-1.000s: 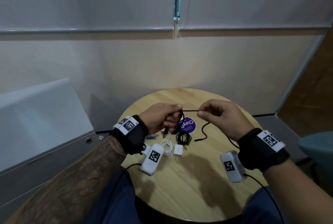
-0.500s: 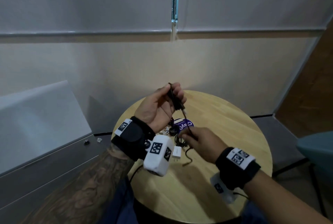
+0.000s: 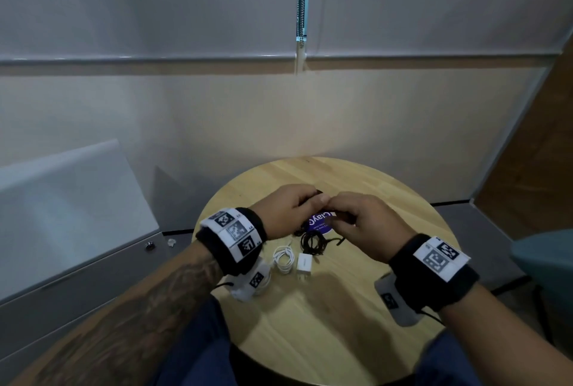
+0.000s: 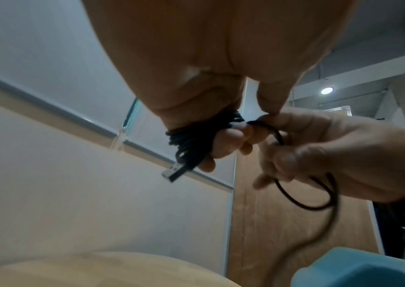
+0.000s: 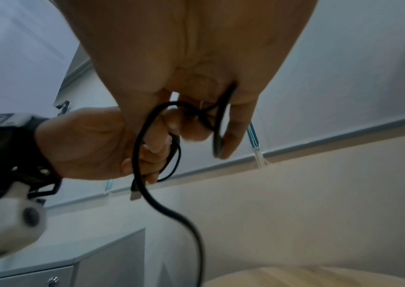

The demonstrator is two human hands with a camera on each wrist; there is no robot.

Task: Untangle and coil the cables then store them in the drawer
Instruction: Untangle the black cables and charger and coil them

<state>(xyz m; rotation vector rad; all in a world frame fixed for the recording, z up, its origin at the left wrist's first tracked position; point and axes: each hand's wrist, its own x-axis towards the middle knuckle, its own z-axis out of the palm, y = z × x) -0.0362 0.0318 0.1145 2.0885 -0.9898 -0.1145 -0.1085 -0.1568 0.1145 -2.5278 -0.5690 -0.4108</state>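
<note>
1. Head view: purple sticker (image 3: 319, 224) on counter (image 3: 341, 308) reads "Clay", partly hidden by hands.
2. Left hand (image 3: 285, 212) grips black cable (image 4: 191, 139) coil; right hand (image 3: 369, 227) pinches its loose end.
3. White cable (image 3: 283, 258), white charger (image 3: 304, 264) beside black bundle (image 3: 313, 241).

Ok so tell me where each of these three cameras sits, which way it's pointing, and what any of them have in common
Head: worn on the head, looking forward and down at the round table; both forearms, left hand and right hand show.
Left wrist: under the left wrist, looking up along the palm at fingers wrapped in the black cable; the right hand shows too.
Right wrist: under the right wrist, looking up along the palm at a cable loop; the left hand and its wristband show.
Shared: both wrist views show both hands, the cable and its USB plug.
</note>
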